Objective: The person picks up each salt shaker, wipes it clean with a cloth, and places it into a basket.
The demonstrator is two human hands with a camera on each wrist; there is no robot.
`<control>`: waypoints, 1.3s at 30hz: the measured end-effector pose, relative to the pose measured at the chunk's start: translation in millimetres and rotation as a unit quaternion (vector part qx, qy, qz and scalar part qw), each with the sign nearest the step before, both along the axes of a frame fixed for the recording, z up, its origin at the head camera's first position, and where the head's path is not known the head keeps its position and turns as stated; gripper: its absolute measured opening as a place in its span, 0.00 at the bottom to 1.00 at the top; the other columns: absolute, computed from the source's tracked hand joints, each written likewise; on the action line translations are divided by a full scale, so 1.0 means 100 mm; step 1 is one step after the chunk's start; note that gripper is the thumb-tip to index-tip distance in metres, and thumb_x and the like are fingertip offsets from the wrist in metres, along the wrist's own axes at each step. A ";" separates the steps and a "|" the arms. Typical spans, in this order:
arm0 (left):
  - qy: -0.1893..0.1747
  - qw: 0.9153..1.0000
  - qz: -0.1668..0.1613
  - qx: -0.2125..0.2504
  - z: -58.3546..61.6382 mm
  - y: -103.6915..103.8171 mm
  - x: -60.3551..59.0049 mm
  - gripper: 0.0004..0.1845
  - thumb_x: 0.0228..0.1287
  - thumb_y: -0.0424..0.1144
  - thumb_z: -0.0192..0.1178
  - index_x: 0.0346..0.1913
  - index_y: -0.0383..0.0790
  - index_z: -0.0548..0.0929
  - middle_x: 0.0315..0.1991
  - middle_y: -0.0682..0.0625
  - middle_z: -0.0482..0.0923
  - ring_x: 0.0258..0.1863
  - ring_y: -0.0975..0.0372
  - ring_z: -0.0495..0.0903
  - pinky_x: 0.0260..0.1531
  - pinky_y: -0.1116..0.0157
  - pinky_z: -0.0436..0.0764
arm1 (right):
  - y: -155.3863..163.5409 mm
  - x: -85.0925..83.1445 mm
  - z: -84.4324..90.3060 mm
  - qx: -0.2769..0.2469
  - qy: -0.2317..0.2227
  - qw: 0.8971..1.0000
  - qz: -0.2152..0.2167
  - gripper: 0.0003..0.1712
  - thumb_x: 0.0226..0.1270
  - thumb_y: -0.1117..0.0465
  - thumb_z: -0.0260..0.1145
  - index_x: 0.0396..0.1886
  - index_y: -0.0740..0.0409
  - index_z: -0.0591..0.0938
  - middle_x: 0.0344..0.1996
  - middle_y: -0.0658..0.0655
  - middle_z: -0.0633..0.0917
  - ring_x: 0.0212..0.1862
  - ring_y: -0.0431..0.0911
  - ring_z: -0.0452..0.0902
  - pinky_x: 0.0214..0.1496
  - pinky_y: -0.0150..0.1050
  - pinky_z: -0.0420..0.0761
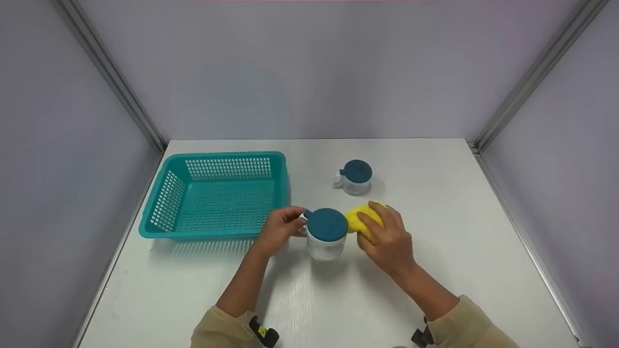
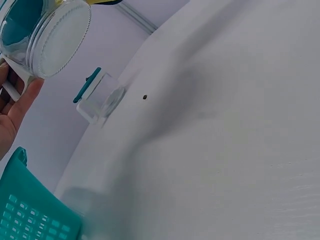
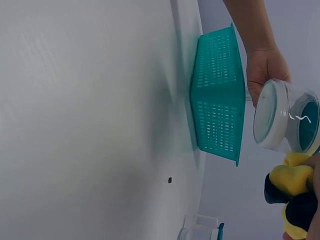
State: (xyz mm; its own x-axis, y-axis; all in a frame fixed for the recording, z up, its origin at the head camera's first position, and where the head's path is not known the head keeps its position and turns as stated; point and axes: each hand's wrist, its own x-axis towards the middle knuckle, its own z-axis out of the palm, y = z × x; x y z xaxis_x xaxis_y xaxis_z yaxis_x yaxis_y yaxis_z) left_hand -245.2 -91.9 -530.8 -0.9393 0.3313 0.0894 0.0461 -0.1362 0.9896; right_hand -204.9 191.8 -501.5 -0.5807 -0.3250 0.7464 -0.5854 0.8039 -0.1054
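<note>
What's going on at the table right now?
A person's left hand holds a lidded jar by its handle, raised off the table. Their right hand grips a yellow and black cloth at its side. A second jar stands farther back, and a green basket sits to the left.

Clear jar point(image 1: 326, 249), blue-green lid point(image 1: 327, 224) on, white handle point(image 2: 24, 77); just below centre of head frame, roughly upright, held in air, base visible in left wrist view. Left hand point(image 1: 283, 228) grips handle side. Yellow cloth point(image 1: 358, 222), bunched, dark patches in right wrist view; right of jar in head frame, gripped by right hand point(image 1: 389, 241).
</note>
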 end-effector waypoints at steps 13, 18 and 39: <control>0.008 1.000 0.023 -0.014 0.12 0.04 0.09 0.10 0.68 0.25 0.57 0.48 0.30 0.84 0.38 0.45 0.85 0.36 0.59 0.85 0.40 0.53 0.87 | -0.05 0.03 -0.20 0.031 -0.041 0.998 -0.020 0.26 0.57 0.57 0.71 0.58 0.53 0.83 0.59 0.59 0.79 0.57 0.60 0.76 0.44 0.50 0.87; 0.004 0.999 0.029 -0.019 -0.02 0.05 0.02 0.10 0.69 0.27 0.57 0.49 0.33 0.85 0.39 0.45 0.85 0.36 0.58 0.84 0.40 0.54 0.88 | -0.05 0.05 -0.27 0.047 -0.059 0.997 -0.027 0.26 0.58 0.56 0.71 0.59 0.52 0.82 0.60 0.58 0.78 0.58 0.59 0.75 0.43 0.49 0.87; 0.005 1.000 0.024 -0.007 -0.01 0.07 0.06 0.11 0.68 0.25 0.57 0.51 0.29 0.83 0.40 0.46 0.85 0.36 0.61 0.85 0.43 0.44 0.84 | -0.10 -0.11 -0.05 -0.005 -0.028 0.999 -0.020 0.26 0.56 0.59 0.73 0.57 0.53 0.84 0.59 0.60 0.79 0.58 0.58 0.75 0.48 0.51 0.86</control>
State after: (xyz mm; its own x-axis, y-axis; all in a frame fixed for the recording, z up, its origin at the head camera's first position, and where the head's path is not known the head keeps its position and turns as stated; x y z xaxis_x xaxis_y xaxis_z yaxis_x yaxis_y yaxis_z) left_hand -239.4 -84.4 -531.8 -0.9533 0.2868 0.0951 0.0629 -0.1196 0.9908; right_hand -215.6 181.5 -506.7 -0.6336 -0.2937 0.7157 -0.5459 0.8253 -0.1446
